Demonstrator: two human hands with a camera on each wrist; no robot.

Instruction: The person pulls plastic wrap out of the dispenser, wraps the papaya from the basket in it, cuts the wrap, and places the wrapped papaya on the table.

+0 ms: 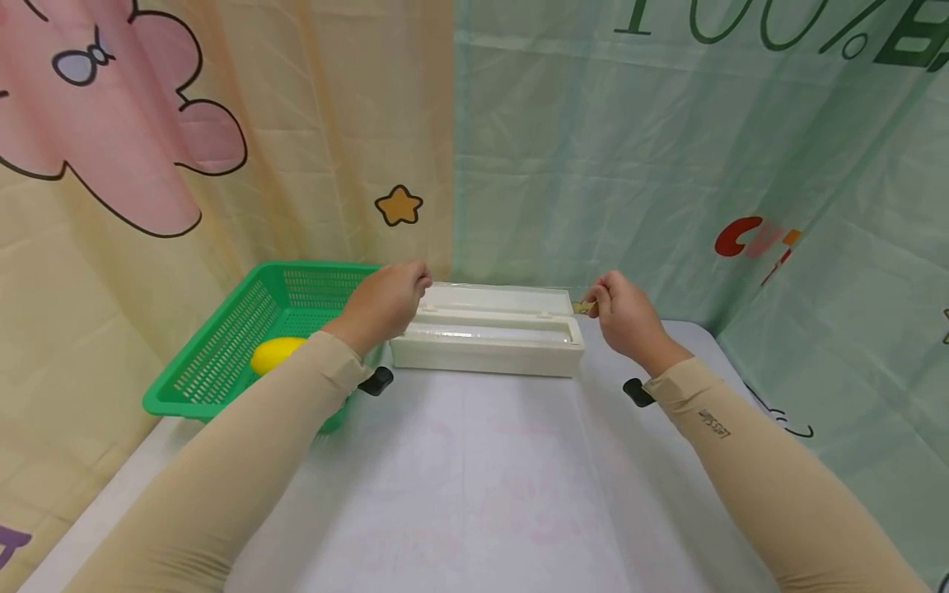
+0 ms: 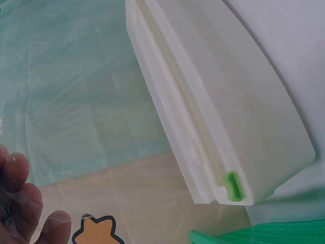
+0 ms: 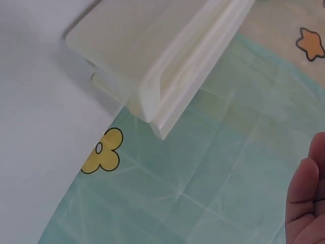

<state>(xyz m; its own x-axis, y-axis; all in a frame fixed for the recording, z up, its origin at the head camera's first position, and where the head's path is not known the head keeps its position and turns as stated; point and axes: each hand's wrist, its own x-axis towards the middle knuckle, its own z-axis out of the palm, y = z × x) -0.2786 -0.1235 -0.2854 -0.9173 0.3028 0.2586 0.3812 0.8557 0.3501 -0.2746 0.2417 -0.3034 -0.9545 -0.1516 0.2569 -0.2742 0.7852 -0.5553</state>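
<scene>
A long white cling film dispenser (image 1: 485, 360) stands on the table with its lid (image 1: 504, 299) raised, and a shiny roll (image 1: 497, 333) shows inside. My left hand (image 1: 385, 303) is above the dispenser's left end, fingers pinching clear cling film (image 2: 2, 122) that glints over the fingertips in the left wrist view. Past the right end, my right hand (image 1: 628, 317) has its fingertips pinched together. A faint film edge runs between the hands behind the lid. A green slider (image 2: 234, 186) sits on the dispenser's end in the left wrist view.
A green plastic basket (image 1: 196, 350) stands at the left, partly behind the left forearm, with a smooth yellow fruit (image 1: 274, 354) in it. A white cloth covers the table (image 1: 474, 486). Printed curtains (image 1: 549, 165) hang close behind and at the sides.
</scene>
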